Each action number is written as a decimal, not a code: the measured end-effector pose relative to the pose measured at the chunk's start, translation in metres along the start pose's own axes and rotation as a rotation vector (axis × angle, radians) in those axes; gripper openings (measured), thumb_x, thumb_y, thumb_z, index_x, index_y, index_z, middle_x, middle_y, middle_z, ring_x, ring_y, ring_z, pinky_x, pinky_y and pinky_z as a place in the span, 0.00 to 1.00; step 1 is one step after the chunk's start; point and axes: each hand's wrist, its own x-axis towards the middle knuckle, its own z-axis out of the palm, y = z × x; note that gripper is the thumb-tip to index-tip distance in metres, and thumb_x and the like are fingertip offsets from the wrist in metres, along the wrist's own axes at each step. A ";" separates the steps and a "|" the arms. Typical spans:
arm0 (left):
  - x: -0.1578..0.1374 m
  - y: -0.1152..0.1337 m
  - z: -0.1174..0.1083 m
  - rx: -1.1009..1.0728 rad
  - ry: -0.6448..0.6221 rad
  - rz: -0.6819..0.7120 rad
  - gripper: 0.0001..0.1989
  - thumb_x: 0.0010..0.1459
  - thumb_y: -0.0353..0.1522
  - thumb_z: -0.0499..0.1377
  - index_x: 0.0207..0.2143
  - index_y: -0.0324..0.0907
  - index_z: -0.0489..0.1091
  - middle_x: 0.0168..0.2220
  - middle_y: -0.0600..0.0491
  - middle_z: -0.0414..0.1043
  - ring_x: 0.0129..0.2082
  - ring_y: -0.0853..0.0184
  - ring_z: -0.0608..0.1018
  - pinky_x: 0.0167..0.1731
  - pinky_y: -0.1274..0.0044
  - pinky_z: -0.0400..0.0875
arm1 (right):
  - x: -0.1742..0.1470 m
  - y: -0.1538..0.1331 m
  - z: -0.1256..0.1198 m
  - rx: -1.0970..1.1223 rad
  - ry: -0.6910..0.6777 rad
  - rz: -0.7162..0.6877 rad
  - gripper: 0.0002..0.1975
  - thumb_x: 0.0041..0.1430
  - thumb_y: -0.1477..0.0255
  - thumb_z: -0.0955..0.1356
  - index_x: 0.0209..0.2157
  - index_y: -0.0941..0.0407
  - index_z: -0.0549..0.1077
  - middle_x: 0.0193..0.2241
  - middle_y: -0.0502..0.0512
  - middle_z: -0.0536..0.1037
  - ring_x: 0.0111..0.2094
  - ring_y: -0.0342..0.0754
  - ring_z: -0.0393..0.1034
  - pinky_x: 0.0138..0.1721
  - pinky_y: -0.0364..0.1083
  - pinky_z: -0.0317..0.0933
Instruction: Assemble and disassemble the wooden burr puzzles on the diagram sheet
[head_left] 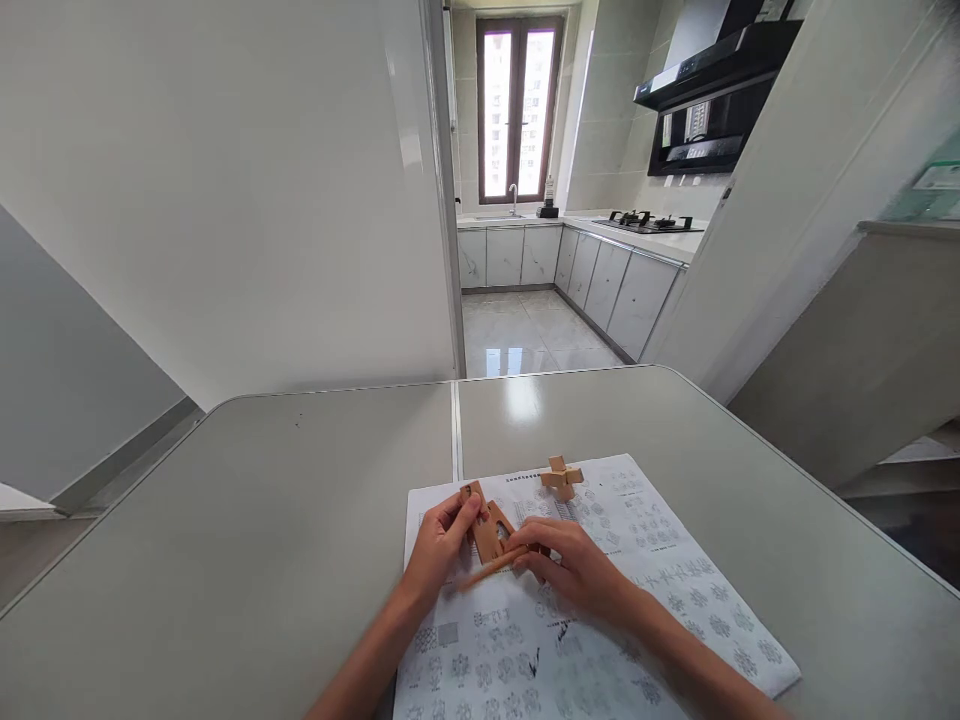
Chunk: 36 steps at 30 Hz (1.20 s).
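My left hand (437,545) is closed on a flat brown wooden puzzle piece (486,530), its thumb lying on the upper end. A second flat wooden piece (498,516) with an opening in it overlaps that one on the right. Between the fingertips of my right hand (574,562) is a thin wooden strip (491,570), tilted and slightly blurred, close to the lower end of the flat piece. Just beyond the hands, a small cross-shaped wooden puzzle (561,478) stands on a printed instruction sheet (517,610). My fingers hide parts of the pieces.
Under the sheet is a pale table (300,540) with a seam (455,430) down its middle. Past its far edge, a doorway opens to a kitchen with white cabinets (517,255), a gas stove (649,222) and a window (519,110). A white wall (262,200) borders the left.
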 end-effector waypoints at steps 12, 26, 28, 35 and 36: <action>0.000 -0.006 0.001 0.343 0.384 0.172 0.23 0.63 0.49 0.59 0.51 0.43 0.69 0.27 0.57 0.72 0.28 0.64 0.76 0.30 0.75 0.69 | 0.004 0.010 0.003 0.054 0.389 0.254 0.17 0.72 0.54 0.62 0.38 0.53 0.72 0.28 0.53 0.77 0.24 0.48 0.67 0.29 0.47 0.61; -0.004 -0.012 0.001 0.855 0.176 0.517 0.11 0.67 0.36 0.58 0.50 0.46 0.71 0.53 0.47 0.72 0.55 0.54 0.72 0.56 0.60 0.69 | 0.002 0.015 0.007 -0.384 0.339 0.267 0.12 0.72 0.63 0.63 0.34 0.51 0.72 0.32 0.54 0.80 0.29 0.51 0.72 0.32 0.48 0.60; -0.008 -0.008 0.003 0.878 0.021 0.598 0.14 0.65 0.35 0.61 0.53 0.47 0.70 0.57 0.47 0.71 0.60 0.54 0.70 0.59 0.60 0.67 | 0.002 0.014 0.006 -0.323 0.279 0.204 0.12 0.72 0.64 0.62 0.36 0.52 0.73 0.33 0.53 0.80 0.28 0.49 0.72 0.32 0.47 0.61; -0.010 -0.010 0.004 1.053 -0.200 0.680 0.15 0.62 0.35 0.65 0.52 0.50 0.73 0.59 0.51 0.73 0.64 0.53 0.68 0.62 0.59 0.64 | 0.003 0.011 0.004 0.001 0.339 0.265 0.13 0.73 0.59 0.61 0.40 0.52 0.70 0.28 0.50 0.80 0.22 0.46 0.67 0.27 0.45 0.61; -0.008 -0.013 0.003 1.071 -0.133 0.662 0.12 0.64 0.34 0.63 0.50 0.50 0.74 0.58 0.51 0.74 0.63 0.53 0.68 0.61 0.59 0.65 | 0.003 0.011 0.003 -0.003 0.375 0.278 0.13 0.73 0.59 0.61 0.40 0.52 0.70 0.27 0.50 0.79 0.22 0.46 0.66 0.27 0.45 0.61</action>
